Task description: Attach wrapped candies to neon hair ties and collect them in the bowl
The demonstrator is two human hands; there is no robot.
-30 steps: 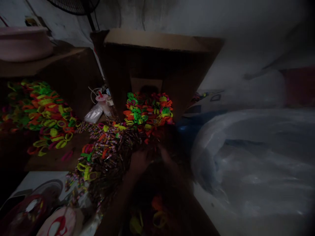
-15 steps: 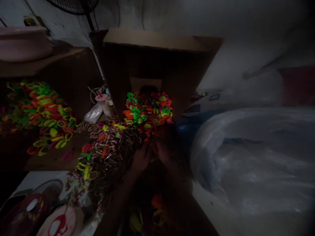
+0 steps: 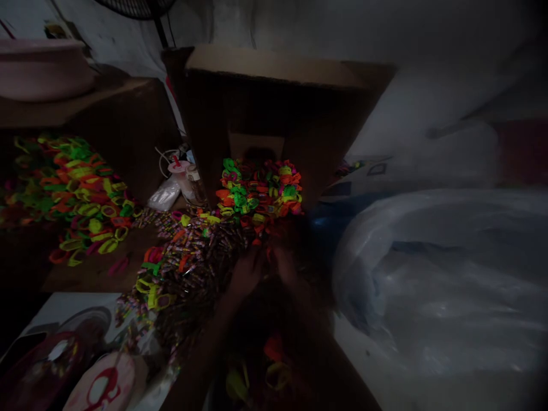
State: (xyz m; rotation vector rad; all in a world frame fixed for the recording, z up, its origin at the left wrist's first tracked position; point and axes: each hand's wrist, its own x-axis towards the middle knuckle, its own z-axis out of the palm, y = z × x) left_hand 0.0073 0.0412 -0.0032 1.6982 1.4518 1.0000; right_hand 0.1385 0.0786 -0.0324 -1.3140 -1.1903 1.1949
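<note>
Right below the cardboard box (image 3: 274, 103), we've got both hands down at the neon pile

Our left hand (image 3: 245, 275) and right hand (image 3: 285, 265) sit close together at the near edge of the neon plastic loops (image 3: 259, 197), too dark to tell if they're gripping anything. Small striped pieces (image 3: 192, 257) spread across the wooden tabletop (image 3: 89, 274), with a clear plastic sack (image 3: 440, 279) to our right and a grey wall (image 3: 299, 23) ahead.

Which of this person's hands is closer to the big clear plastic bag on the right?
The right hand is nearer, lying to the left of the clear plastic bag without touching it. The left hand lies farther left, so farther from the bag.
</note>
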